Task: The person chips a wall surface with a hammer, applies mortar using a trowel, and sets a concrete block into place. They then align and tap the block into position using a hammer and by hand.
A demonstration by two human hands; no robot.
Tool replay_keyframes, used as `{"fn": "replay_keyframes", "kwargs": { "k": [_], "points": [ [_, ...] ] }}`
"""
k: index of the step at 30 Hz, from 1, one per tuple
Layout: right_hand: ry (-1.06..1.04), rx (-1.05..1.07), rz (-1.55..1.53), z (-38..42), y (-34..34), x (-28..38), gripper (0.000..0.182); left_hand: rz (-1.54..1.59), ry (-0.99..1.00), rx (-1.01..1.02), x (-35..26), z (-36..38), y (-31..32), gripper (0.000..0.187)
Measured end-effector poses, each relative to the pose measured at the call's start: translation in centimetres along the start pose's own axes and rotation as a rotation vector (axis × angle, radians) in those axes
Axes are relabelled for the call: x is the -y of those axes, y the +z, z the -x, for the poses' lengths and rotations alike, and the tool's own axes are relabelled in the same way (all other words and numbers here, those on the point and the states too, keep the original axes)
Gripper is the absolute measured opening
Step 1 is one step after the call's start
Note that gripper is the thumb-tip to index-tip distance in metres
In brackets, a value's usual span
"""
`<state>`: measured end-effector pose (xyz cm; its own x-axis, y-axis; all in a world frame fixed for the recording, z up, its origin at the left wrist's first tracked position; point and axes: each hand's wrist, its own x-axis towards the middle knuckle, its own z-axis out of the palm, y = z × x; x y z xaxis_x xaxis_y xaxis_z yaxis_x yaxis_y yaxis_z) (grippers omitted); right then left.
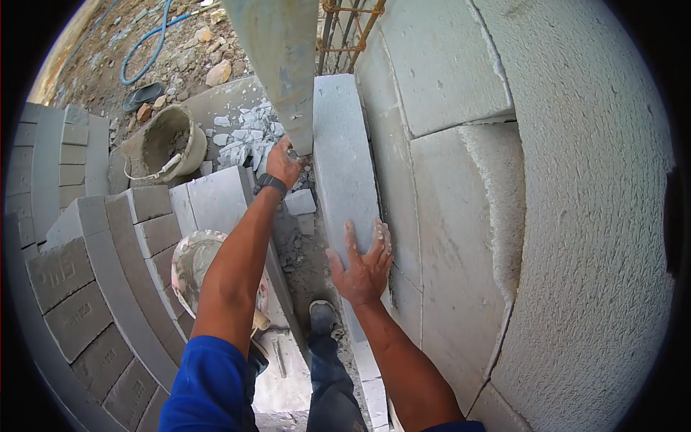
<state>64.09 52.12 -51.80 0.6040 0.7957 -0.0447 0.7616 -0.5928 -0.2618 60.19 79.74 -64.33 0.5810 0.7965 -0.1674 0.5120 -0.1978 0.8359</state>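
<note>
My right hand point(362, 263) lies with spread fingers on the top of a long pale grey block point(347, 151), which stands alongside the block wall. Farther forward, my left hand point(285, 164), with a dark watch on its wrist, is closed beside the foot of a tall grey post point(284, 68). A small dark bit shows at its fingers, too little to name. Broken block chips point(248, 133) lie just left of that hand, and smaller block pieces point(301, 203) sit below it.
To my right rises a block wall point(453, 216). Stacked blocks point(86, 302) fill the left side. A mortar-stained bucket point(193, 266) stands near my left arm, another bucket point(198, 147) farther out. My shoe point(322, 315) is in the narrow gap. Rusty rebar point(350, 36) and a blue hose point(147, 36) lie beyond.
</note>
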Motion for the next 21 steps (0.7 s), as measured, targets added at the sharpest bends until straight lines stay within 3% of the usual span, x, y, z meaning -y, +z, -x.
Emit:
{"fn": "replay_keyframes", "kwargs": {
  "k": [6,9,12,21],
  "points": [
    [0.004,0.000,-0.008,-0.1,0.1,0.0,0.063,-0.207,0.318,-0.077,2.9,-2.2,1.9,0.058],
    [0.010,0.014,-0.001,0.0,-0.1,0.1,0.064,-0.267,0.150,0.092,2.3,-2.3,0.8,0.052],
    [0.016,0.023,-0.001,0.0,-0.1,0.2,0.064,-0.065,0.096,0.128,1.6,-2.0,-0.2,0.047],
    [0.027,0.014,-0.004,0.0,0.1,0.0,0.067,0.078,0.068,0.035,1.1,-1.0,0.6,0.045]
  ]
}}
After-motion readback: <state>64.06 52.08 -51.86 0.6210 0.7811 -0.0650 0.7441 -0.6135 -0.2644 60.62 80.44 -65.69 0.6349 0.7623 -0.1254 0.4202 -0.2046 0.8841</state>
